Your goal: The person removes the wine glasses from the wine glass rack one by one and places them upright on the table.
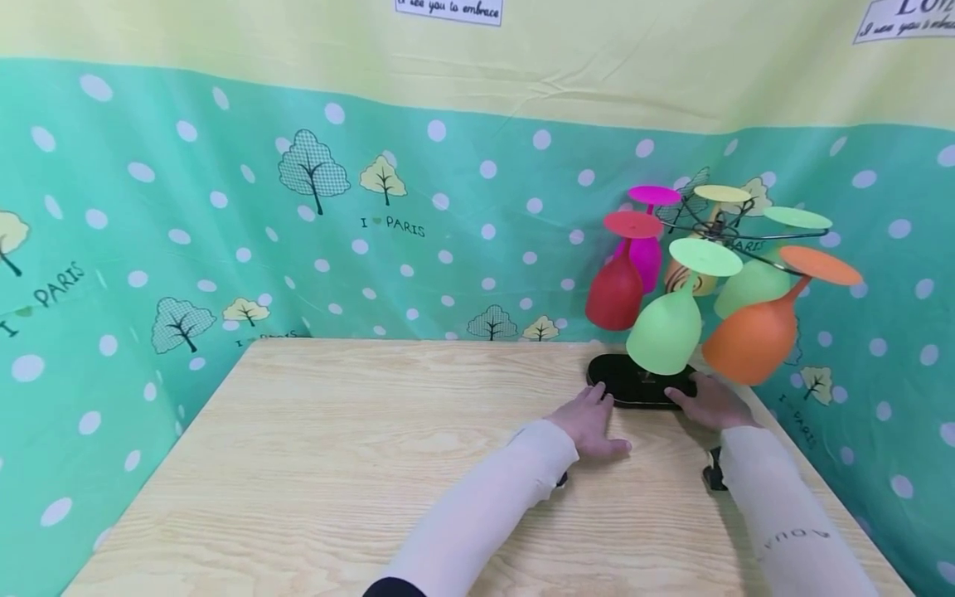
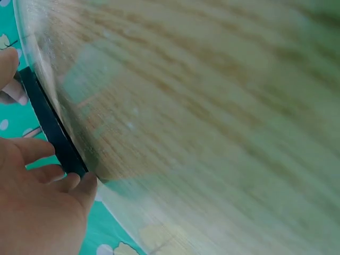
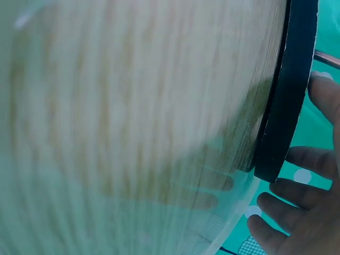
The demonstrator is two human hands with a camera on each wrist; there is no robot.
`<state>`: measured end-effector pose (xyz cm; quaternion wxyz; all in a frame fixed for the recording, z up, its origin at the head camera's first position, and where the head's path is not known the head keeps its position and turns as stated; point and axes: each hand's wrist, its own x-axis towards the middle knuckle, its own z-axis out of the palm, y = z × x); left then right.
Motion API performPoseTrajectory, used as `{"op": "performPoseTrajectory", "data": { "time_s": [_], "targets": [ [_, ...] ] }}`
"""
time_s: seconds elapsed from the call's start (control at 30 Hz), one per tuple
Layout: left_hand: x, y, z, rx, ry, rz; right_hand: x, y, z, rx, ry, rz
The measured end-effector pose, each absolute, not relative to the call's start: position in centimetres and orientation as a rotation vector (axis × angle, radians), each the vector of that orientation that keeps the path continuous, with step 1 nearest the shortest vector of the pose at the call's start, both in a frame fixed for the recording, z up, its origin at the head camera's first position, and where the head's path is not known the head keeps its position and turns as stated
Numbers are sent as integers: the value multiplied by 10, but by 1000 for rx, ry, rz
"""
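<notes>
A glass rack (image 1: 718, 230) of dark wire stands on a black base (image 1: 630, 383) at the far right of the table. Several plastic goblets hang upside down from it, among them a red goblet (image 1: 614, 292), a light green goblet (image 1: 666, 332) and an orange goblet (image 1: 753, 340). My left hand (image 1: 588, 424) touches the base's left end with extended fingertips, thumb held apart. On the opposite end, my right hand (image 1: 714, 404) rests with its thumb over the front edge. In the right wrist view, its fingers (image 3: 303, 194) are spread and nearly straight beside the base.
The wooden table (image 1: 358, 448) ends just beyond the rack, and its right edge runs close to my right forearm. A patterned green curtain (image 1: 418, 224) hangs behind the table and along both sides.
</notes>
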<state>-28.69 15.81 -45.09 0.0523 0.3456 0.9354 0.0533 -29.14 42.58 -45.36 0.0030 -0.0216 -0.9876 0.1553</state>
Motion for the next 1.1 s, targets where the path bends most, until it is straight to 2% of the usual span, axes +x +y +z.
{"op": "performPoseTrajectory", "data": {
  "time_s": [0.83,1.1],
  "targets": [
    [-293,162,-457,1080,2853,184,-290,418,-452,-85,-3062,588],
    [-300,163,-463,1164,2889,131,-291,421,-455,-67,-3053,586]
  ]
}}
